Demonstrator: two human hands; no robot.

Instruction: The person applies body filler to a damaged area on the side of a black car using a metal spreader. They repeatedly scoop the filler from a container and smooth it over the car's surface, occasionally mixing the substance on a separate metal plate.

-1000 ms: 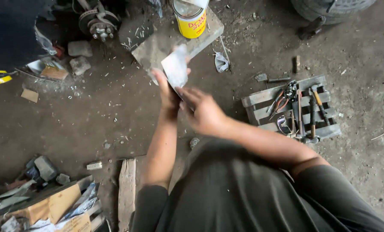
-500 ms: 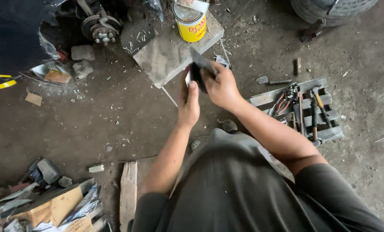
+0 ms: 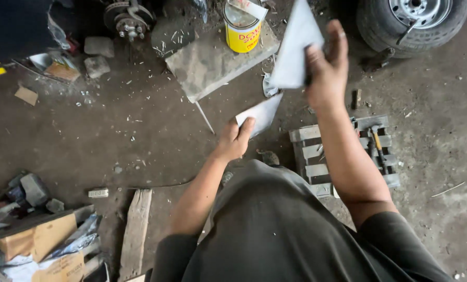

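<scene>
1. We are crouching over a dirty concrete floor [image 3: 113, 136], dark shirt filling the bottom of the head view; a wooden plank [image 3: 135, 230] and torn cardboard [image 3: 40, 237] are lying at lower left

2. The left hand [image 3: 233, 140] is reaching forward and low, thumb and fingers closing together on the corner of a small grey sheet piece [image 3: 262, 113], which is hanging just above the floor

3. The right hand [image 3: 324, 70] is lifting higher, clamping a larger pale triangular sheet piece [image 3: 292, 47] between thumb and fingers; whether a tool is also sitting in that palm we cannot tell

4. To the right of the right forearm, a slatted wooden pallet [image 3: 317, 156] is holding a hammer [image 3: 377, 146] and other tools, partly hidden by the arm

5. Farther out, a flat stone slab [image 3: 207, 65] is carrying a yellow can [image 3: 242, 28]; a tyre [image 3: 416, 21] is sitting at upper right and a brake hub [image 3: 122, 18] at upper left

6. Risk, as we are judging it: both pieces are being held by bare skin, so a sharp edge could be cutting a finger if a grip slips; the smaller piece is pinched only at a corner and could be dropping into the debris; the raised piece is swinging near the can and could be tipping it
</scene>
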